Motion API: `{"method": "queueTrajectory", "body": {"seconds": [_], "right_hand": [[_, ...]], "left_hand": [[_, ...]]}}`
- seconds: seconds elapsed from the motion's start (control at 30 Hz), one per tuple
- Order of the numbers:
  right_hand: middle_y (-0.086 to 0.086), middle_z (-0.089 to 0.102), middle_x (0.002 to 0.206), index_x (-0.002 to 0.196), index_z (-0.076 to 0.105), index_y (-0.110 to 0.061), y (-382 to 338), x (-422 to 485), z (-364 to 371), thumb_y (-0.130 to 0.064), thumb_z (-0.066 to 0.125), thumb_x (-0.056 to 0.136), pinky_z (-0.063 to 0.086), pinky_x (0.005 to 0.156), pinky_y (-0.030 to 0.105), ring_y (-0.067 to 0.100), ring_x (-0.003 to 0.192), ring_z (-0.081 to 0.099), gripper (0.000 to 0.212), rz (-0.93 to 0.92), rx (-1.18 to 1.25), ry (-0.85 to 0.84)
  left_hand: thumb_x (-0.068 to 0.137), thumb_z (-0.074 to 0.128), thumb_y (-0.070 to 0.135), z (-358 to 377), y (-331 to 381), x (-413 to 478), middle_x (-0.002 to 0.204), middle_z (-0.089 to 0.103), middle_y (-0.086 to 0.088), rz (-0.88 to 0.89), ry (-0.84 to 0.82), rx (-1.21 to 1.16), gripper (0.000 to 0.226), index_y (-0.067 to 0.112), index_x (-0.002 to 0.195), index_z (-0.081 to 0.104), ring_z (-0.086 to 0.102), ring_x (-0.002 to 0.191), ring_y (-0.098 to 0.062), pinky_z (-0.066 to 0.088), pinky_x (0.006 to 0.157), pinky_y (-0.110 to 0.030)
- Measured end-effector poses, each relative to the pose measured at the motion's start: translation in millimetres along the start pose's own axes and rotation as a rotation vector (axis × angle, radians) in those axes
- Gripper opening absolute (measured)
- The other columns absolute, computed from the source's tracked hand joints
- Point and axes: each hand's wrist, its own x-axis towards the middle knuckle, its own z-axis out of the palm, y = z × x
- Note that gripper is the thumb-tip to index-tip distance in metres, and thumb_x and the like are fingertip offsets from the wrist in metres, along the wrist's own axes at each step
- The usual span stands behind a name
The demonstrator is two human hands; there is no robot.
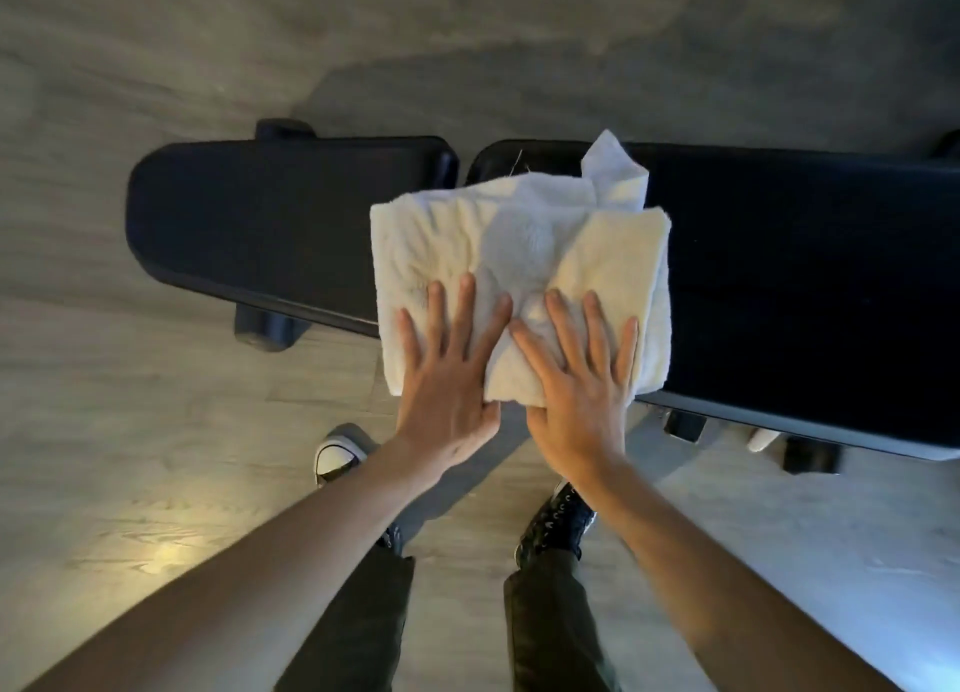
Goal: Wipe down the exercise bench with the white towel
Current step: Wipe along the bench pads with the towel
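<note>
Two pads are making up the bench [270, 224], a short one on the left and a long one running off to the right, and the towel [519, 255] is lying folded right over the gap between them, its near edge drooping past the bench's front rim. Both palms are pressing flat on that near edge: the left hand [447, 379] with fingers spread, the right hand [582, 379] just beside it, neither one curling around the cloth.

Here is the worry. With flat hands only pushing, the towel is likely bunching or sliding free, and the overhanging part is risking a drop to the floor [156, 431]. A loose corner [613, 172] is sticking up at the far side; it may be snagging in the gap.
</note>
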Motion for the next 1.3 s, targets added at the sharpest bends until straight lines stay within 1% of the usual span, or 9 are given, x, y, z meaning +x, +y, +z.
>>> {"method": "queueTrajectory", "body": {"seconds": [0.1,0.23,0.33,0.6,0.77,0.9,1.0,1.13,1.3], "right_hand": [[0.008,0.027,0.17,0.155,0.044,-0.033,1,-31,8,-0.021,0.075,0.073,-0.006,0.125,0.064,0.04,0.159,0.011,0.089,0.002,0.001,-0.008],[0.008,0.03,0.169,0.152,0.047,-0.032,8,-21,4,-0.022,0.066,0.076,-0.002,0.125,0.066,0.041,0.158,0.014,0.079,0.02,0.027,-0.001],[0.006,0.028,0.17,0.152,0.045,-0.033,20,9,-5,-0.022,0.063,0.078,0.0,0.124,0.069,0.04,0.159,0.012,0.077,0.081,0.033,0.003],[0.004,0.018,0.173,0.152,0.039,-0.043,96,135,-49,-0.035,0.059,0.093,-0.003,0.124,0.065,0.039,0.159,0.007,0.062,0.12,0.012,0.003],[-0.001,0.044,0.157,0.144,0.047,-0.044,131,172,-73,-0.044,0.048,0.089,0.015,0.121,0.064,0.034,0.151,0.029,0.055,0.062,0.003,-0.072],[0.003,0.026,0.17,0.149,0.044,-0.04,120,117,-60,-0.034,0.057,0.092,0.004,0.125,0.066,0.038,0.158,0.013,0.058,0.082,0.003,0.002],[0.004,0.029,0.17,0.148,0.047,-0.037,115,54,-48,-0.025,0.061,0.085,0.004,0.124,0.067,0.039,0.159,0.013,0.066,0.082,0.039,0.054],[0.004,0.021,0.172,0.153,0.041,-0.039,100,-27,-33,-0.02,0.064,0.078,-0.003,0.125,0.066,0.035,0.16,0.001,0.081,0.175,0.063,0.016],[0.006,0.018,0.172,0.156,0.039,-0.033,96,-85,-22,-0.018,0.071,0.074,-0.003,0.124,0.068,0.036,0.16,0.0,0.089,0.173,0.121,0.028]], "left_hand": [[0.088,0.054,0.046,15,3,-23,0.174,-0.004,-0.02,0.041,-0.013,0.02,0.099,0.023,0.166,-0.001,-0.004,0.158,-0.048,0.012,0.121,-0.075],[0.094,0.013,0.071,10,1,-6,0.174,0.001,-0.021,0.085,-0.031,-0.016,0.087,0.022,0.166,0.009,-0.002,0.158,-0.049,0.01,0.122,-0.074],[0.087,0.01,0.079,-6,-1,34,0.175,-0.004,-0.016,0.149,-0.033,-0.04,0.094,0.027,0.166,0.003,-0.008,0.159,-0.047,0.003,0.122,-0.074],[0.094,0.045,0.039,-69,50,165,0.173,-0.02,-0.011,-0.005,-0.056,0.028,0.092,0.031,0.163,-0.015,-0.019,0.157,-0.045,-0.004,0.124,-0.071],[0.094,0.039,0.034,-87,83,195,0.174,-0.017,-0.012,-0.067,-0.127,0.027,0.088,0.033,0.162,-0.017,-0.015,0.156,-0.05,-0.005,0.123,-0.07],[0.092,0.047,0.036,-55,86,154,0.173,-0.018,-0.014,-0.016,-0.025,0.042,0.095,0.029,0.163,-0.015,-0.017,0.157,-0.046,-0.004,0.124,-0.07],[0.092,0.049,0.047,-26,93,105,0.174,-0.01,-0.016,0.058,0.022,0.095,0.095,0.026,0.165,-0.009,-0.009,0.158,-0.047,0.002,0.124,-0.071],[0.094,0.031,0.055,4,107,40,0.175,-0.007,-0.015,0.112,-0.009,0.049,0.084,0.026,0.166,-0.001,-0.008,0.159,-0.046,0.007,0.122,-0.072],[0.096,0.039,0.065,28,117,-8,0.175,-0.004,-0.016,0.135,-0.041,0.019,0.088,0.026,0.166,0.004,-0.006,0.159,-0.045,0.009,0.121,-0.073]]}}
